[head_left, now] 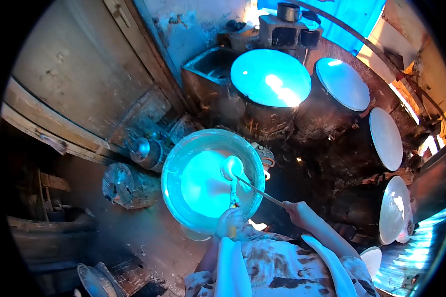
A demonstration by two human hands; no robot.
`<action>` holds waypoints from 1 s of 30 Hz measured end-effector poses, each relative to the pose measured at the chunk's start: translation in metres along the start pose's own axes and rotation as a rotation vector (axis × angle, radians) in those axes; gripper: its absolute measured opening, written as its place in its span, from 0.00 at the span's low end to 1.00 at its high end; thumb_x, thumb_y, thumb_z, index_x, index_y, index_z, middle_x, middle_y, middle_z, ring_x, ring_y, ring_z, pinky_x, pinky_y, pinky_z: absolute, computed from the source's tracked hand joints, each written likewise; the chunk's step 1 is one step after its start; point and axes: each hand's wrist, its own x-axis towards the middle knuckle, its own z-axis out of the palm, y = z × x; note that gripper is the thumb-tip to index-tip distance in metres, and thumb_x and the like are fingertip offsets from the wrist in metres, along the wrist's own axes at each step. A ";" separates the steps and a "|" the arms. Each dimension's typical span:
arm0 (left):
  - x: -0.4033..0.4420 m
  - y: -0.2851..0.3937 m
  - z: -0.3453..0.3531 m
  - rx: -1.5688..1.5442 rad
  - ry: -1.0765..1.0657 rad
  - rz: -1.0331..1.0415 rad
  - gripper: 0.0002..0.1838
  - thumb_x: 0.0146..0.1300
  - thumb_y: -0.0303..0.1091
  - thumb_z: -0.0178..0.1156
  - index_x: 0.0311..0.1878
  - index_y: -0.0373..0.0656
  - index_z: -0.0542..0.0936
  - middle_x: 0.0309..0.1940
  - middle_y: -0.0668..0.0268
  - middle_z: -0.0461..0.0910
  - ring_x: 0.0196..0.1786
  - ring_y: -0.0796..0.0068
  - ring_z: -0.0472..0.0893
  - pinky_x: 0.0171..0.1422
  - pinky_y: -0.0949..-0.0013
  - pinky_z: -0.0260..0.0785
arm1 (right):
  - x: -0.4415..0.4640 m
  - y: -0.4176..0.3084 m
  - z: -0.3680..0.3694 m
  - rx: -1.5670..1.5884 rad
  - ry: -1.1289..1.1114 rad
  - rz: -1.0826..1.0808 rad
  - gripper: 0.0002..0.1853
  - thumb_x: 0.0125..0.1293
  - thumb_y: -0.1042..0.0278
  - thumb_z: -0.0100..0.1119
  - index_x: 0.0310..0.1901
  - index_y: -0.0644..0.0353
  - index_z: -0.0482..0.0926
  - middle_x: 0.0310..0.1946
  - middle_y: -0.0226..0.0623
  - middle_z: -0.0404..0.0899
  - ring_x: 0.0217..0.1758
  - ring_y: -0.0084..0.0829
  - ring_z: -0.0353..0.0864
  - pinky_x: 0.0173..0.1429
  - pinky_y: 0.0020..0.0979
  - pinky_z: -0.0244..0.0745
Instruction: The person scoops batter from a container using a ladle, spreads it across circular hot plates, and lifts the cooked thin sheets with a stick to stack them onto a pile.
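A large round basin (172,200) holds pale liquid that looks blue in the light. My right hand (301,215) is closed round the handle of a long ladle (231,167), whose round bowl hangs over the basin. My left hand (229,222) is at the basin's near rim, its fingers closed on a small, pale, narrow object (233,192) that stands up towards the ladle bowl. What that object is, I cannot make out.
Large pots with round pale lids (271,78) curve along the back and right. A square metal sink (212,64) sits behind. Left of the basin are a metal can (151,152) and a battered drum (129,185). A wooden door (79,64) fills the upper left.
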 end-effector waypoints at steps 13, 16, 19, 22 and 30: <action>-0.105 -0.041 0.143 0.726 -0.311 0.356 0.14 0.69 0.30 0.42 0.58 0.48 0.63 0.16 0.74 0.58 0.11 0.88 0.57 0.12 0.82 0.53 | -0.007 -0.019 -0.015 0.328 0.521 -0.619 0.21 0.54 0.83 0.55 0.52 0.58 0.76 0.21 0.38 0.69 0.22 0.34 0.72 0.27 0.29 0.67; -0.118 -0.023 0.140 0.690 -0.125 0.344 0.13 0.70 0.31 0.42 0.56 0.47 0.66 0.17 0.75 0.58 0.12 0.88 0.57 0.13 0.82 0.52 | 0.008 -0.033 -0.004 0.394 0.568 -0.632 0.23 0.53 0.85 0.54 0.53 0.59 0.75 0.22 0.38 0.70 0.24 0.33 0.73 0.29 0.28 0.68; -0.111 -0.004 0.125 0.420 0.060 0.259 0.11 0.68 0.29 0.44 0.52 0.45 0.68 0.16 0.74 0.60 0.12 0.90 0.60 0.14 0.86 0.56 | 0.026 -0.046 -0.002 0.411 0.565 -0.574 0.23 0.54 0.81 0.56 0.55 0.56 0.74 0.25 0.40 0.73 0.27 0.35 0.76 0.31 0.30 0.70; -0.090 -0.001 0.113 0.445 0.215 0.297 0.12 0.67 0.28 0.43 0.52 0.42 0.69 0.16 0.74 0.60 0.12 0.89 0.60 0.14 0.85 0.56 | 0.038 -0.038 0.007 0.114 0.441 -0.379 0.21 0.59 0.65 0.58 0.56 0.41 0.73 0.28 0.40 0.74 0.30 0.40 0.77 0.32 0.37 0.73; 0.031 0.002 0.142 0.568 0.205 -0.307 0.15 0.68 0.27 0.42 0.56 0.42 0.68 0.17 0.73 0.59 0.14 0.88 0.58 0.16 0.83 0.54 | -0.014 0.024 0.004 0.160 0.756 -0.180 0.15 0.57 0.64 0.61 0.48 0.48 0.79 0.22 0.37 0.73 0.25 0.37 0.77 0.27 0.35 0.70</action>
